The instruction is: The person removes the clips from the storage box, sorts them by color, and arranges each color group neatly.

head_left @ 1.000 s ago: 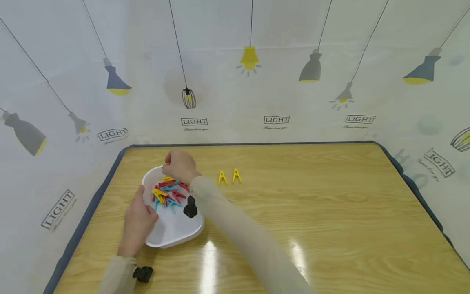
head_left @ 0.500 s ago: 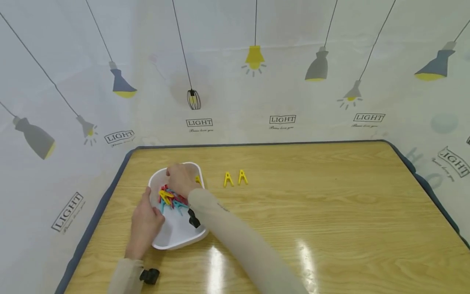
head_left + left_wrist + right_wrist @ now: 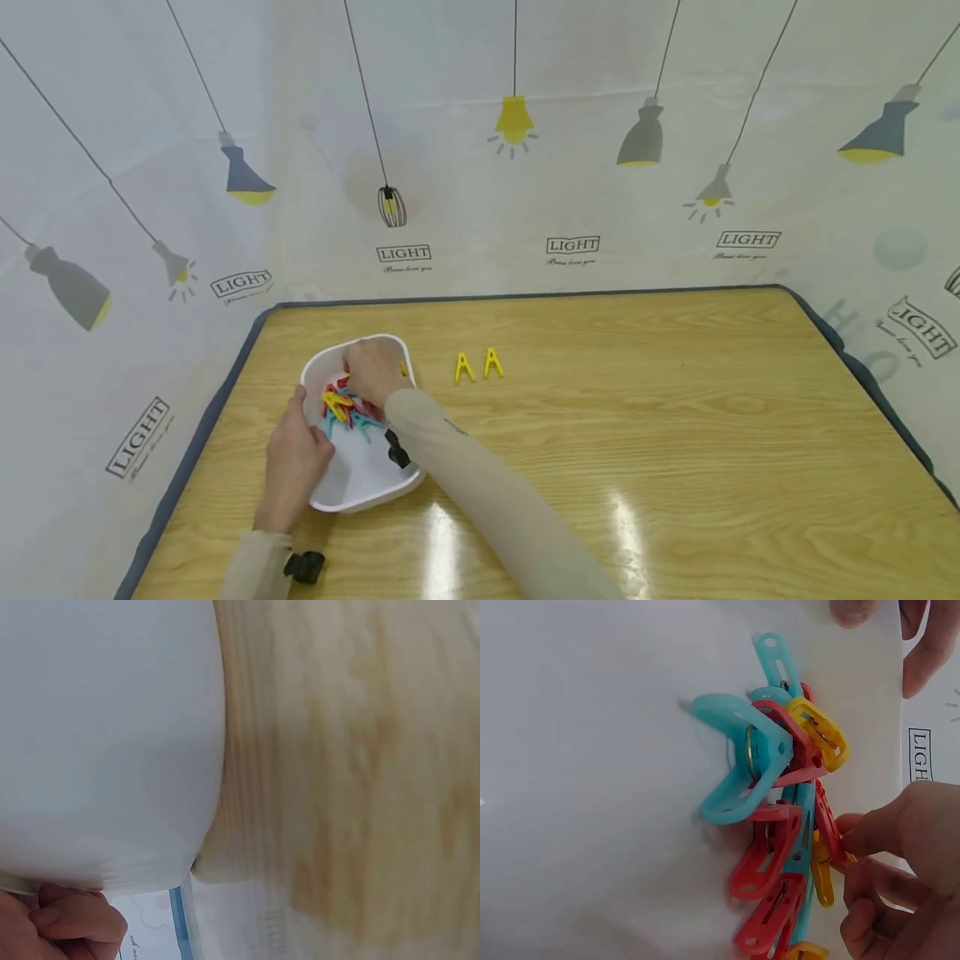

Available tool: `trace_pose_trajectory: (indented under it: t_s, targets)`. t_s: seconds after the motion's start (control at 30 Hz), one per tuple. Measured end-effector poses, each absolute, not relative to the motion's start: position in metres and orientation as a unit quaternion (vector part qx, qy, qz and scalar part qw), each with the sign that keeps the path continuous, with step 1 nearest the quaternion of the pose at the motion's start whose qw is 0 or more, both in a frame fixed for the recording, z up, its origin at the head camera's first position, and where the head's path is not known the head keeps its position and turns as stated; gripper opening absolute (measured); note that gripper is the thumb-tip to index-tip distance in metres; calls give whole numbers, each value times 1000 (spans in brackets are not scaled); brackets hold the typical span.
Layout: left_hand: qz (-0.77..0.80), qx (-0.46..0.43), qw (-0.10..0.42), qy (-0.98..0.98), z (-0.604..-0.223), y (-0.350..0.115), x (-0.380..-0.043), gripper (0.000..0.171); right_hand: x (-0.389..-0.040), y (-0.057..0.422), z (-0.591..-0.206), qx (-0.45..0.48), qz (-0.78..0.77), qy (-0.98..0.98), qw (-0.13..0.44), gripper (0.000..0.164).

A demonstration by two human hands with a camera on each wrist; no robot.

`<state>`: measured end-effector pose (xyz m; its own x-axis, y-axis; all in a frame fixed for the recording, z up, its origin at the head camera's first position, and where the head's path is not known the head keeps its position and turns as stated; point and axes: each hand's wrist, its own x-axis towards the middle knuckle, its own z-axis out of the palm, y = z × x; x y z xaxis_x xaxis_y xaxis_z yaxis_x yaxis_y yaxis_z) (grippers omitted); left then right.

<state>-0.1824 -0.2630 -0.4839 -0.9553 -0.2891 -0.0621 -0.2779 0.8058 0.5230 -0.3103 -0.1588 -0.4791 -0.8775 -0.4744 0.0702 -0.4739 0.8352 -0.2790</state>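
The yellow clip (image 3: 823, 874) you have is at the far end of the tray (image 3: 352, 479), at the edge of the pile; your right hand (image 3: 372, 372) appears to pinch its end between thumb and finger, the other fingers curled. A red clip (image 3: 827, 817) lies against your fingertip, and blue clips (image 3: 727, 724) and more red clips (image 3: 767, 874) crowd close beside it, some overlapping. Your right hand hides part of the pile from the head view, and your right wrist camera (image 3: 397, 450) hangs over the tray's right side. Your left hand (image 3: 295, 454) grips the tray's left rim, thumb inside, fingers outside. Beyond the right rim, two loose clips (image 3: 464, 367), both yellow, lie side by side on the table (image 3: 637, 433). A lamp-print sheet (image 3: 450, 167) rises behind.
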Motion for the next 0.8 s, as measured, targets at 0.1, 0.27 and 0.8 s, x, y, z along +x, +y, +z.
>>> trace_pose_trajectory:
  t_s: [0.1, 0.27, 0.8]
  targets:
    - [-275, 154, 9, -949, -484, -263, -183, 79, -311, -156, -478, -242, -132, 961, -6, 17]
    - [-273, 152, 9, -950, -483, -263, -186, 79, -311, -148, -475, -249, -134, 959, -7, 27]
    - [-269, 143, 19, -952, -483, -265, -185, 77, -308, -146, -464, -281, -19, 959, -29, 7]
